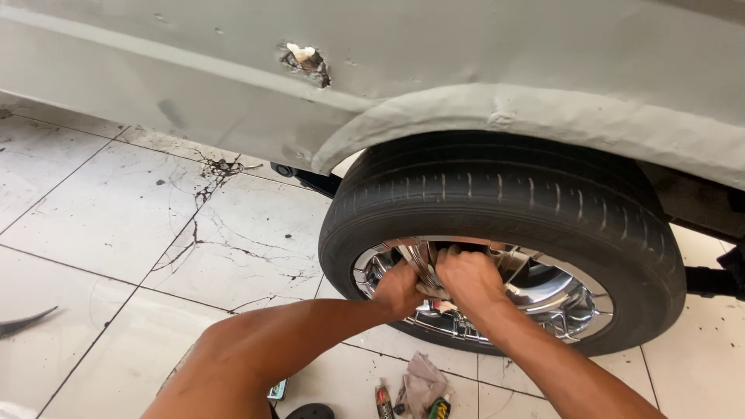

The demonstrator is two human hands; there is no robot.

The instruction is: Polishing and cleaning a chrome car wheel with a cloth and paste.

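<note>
A black tyre (504, 194) with a shiny chrome wheel (555, 295) sits under the grey wheel arch of a vehicle (466, 70). Both my hands reach into the middle of the wheel. My left hand (397, 289) presses against the chrome spokes at the hub. My right hand (468, 278) is just beside it, fingers curled over the hub area. A small pale item shows between the hands; what it is cannot be told.
Cracked white floor tiles (116, 225) spread to the left. On the floor below the wheel lie a crumpled grey rag (423, 380), small tubes (383, 399) and a dark round disc (310, 411). The grey body panel has a rusted hole (306, 62).
</note>
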